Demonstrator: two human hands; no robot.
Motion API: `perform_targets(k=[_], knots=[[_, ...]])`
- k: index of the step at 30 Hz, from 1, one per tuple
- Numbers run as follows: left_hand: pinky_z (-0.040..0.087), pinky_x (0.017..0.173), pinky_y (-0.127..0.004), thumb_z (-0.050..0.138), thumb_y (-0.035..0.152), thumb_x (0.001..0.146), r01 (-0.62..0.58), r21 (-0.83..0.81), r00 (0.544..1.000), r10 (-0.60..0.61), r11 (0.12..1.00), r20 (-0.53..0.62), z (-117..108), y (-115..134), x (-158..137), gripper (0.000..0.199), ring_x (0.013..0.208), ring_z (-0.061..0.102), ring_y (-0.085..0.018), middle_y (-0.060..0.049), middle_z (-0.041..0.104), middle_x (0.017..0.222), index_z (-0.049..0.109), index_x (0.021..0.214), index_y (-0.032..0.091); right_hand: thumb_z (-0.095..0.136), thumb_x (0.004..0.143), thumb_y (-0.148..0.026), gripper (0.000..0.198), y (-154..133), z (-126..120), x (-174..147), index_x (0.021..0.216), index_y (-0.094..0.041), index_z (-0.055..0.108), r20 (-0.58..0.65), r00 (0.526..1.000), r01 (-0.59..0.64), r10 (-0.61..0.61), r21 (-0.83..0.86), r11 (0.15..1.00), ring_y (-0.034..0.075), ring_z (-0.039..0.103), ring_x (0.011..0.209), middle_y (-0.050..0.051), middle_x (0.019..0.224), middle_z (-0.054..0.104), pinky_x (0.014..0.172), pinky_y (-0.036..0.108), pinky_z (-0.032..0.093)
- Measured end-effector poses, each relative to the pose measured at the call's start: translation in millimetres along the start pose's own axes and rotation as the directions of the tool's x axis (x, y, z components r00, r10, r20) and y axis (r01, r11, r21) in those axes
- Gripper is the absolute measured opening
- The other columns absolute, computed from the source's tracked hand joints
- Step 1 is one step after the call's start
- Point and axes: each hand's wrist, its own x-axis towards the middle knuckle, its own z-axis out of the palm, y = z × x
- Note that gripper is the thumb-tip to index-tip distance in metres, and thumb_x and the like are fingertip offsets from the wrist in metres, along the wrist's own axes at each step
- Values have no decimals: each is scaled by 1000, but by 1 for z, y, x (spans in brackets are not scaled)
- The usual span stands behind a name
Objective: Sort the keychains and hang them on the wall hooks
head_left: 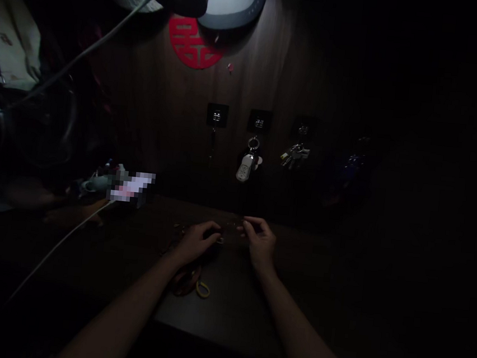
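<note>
Right hand [260, 244]: fingers seem pinched on faint glinting item [232, 223], at their tips | left hand [196, 241]: fingers curled, grip cannot be told | brown cord [186, 281] looped on bench [230, 307], wearer's side of left fingers | progress, judged: item in hand, not laid down

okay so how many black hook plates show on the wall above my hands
3: the left plate, the middle plate above the white fob, and the right plate above the bunch of keys. Darkness farther right may hide more.
</note>
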Motion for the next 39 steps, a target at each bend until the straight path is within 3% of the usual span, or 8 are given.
perform_targets(k=[6,13,19,22,25,32,36,39], knots=[[43,83,-26,52,30,78,-43,23,999,44,999,0,-9,0,1,21,90,61,-16,0,68,95,64,94,23,64,67,-33,19,1,-5,6,78,-18,61,-47,999,4,-1,63,998,12,59,53,-1,59,64,49,23,44],[43,74,-25,50,33,78,30,-23,999,-31,999,-32,-18,1,2,18,80,58,-16,0,65,81,63,80,20,64,67,-35,22,7,-9,10,80,-18,60,-106,994,-24,35,103,994,13,60,54,-2,59,62,51,24,45],[35,49,-19,51,37,75,191,-297,978,-157,936,134,-20,3,5,21,53,46,-9,5,49,57,56,71,17,65,64,-35,22,13,-8,13,78,-18,61,-93,993,-55,68,144,988,13,60,56,-1,61,61,48,24,45],[35,49,-18,56,35,71,250,-482,968,-209,840,139,-26,7,10,19,53,47,-8,5,51,62,55,78,17,68,60,-36,25,17,-8,15,76,-17,62,-54,991,-106,119,201,974,13,60,54,-2,59,62,47,24,44],[41,56,-19,62,32,67,252,-550,968,-211,796,138,-36,15,17,22,62,54,-10,3,58,75,56,84,18,71,58,-39,29,18,-8,16,74,-17,62,-9,985,-162,170,260,952,14,61,52,-1,61,64,45,23,44],[42,56,-22,60,36,69,207,-361,978,-196,909,66,-52,25,33,23,61,56,-12,1,62,71,60,82,17,71,58,-45,32,12,-7,13,66,-16,60,13,975,-217,222,284,934,13,59,47,0,55,64,44,22,42],[43,63,-24,58,37,68,120,-96,991,-124,988,-40,-55,25,40,23,73,59,-17,-1,66,77,65,79,18,70,59,-45,31,7,-8,11,66,-16,60,5,979,-195,203,298,934,11,58,45,-1,54,64,46,22,43],[43,65,-25,57,38,70,67,79,998,-65,995,-25,-57,24,41,24,73,59,-18,-1,67,77,68,81,20,69,59,-46,31,5,-8,12,66,-17,60,-25,983,-167,181,284,944,11,57,44,-1,54,63,47,23,43]])
